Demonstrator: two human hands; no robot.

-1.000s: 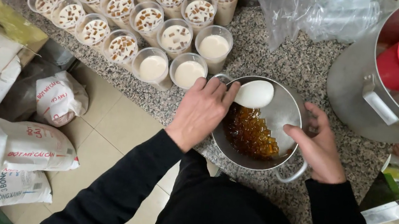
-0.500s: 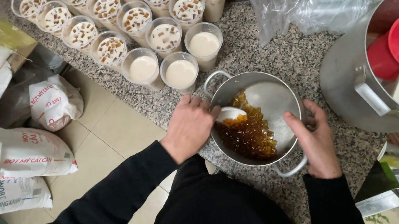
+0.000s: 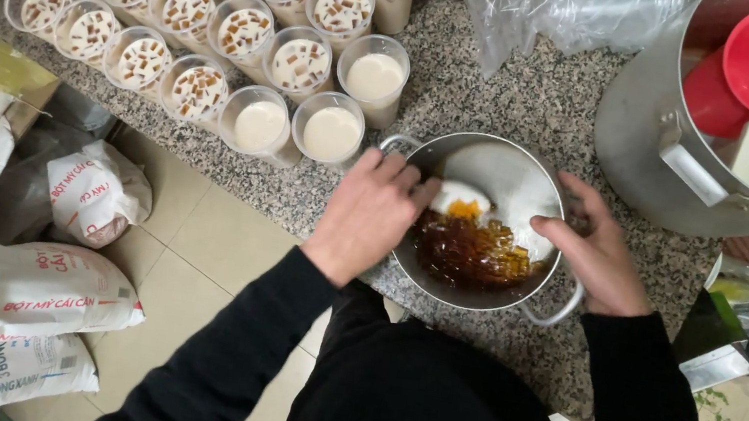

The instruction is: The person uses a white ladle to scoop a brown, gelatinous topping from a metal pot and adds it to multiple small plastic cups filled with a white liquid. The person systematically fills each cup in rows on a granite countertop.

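A white spoon (image 3: 460,197) is gripped by the left hand (image 3: 372,215) inside the steel pot (image 3: 512,178); the rim is clasped by the right hand (image 3: 595,253), near the counter (image 3: 516,92) edge.

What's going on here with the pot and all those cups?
A person's left hand dips a white spoon into amber jelly pieces in a small steel pot, while the right hand grips its rim. On the granite counter, most plastic cups of milky drink are topped with cubes; three nearest are plain.
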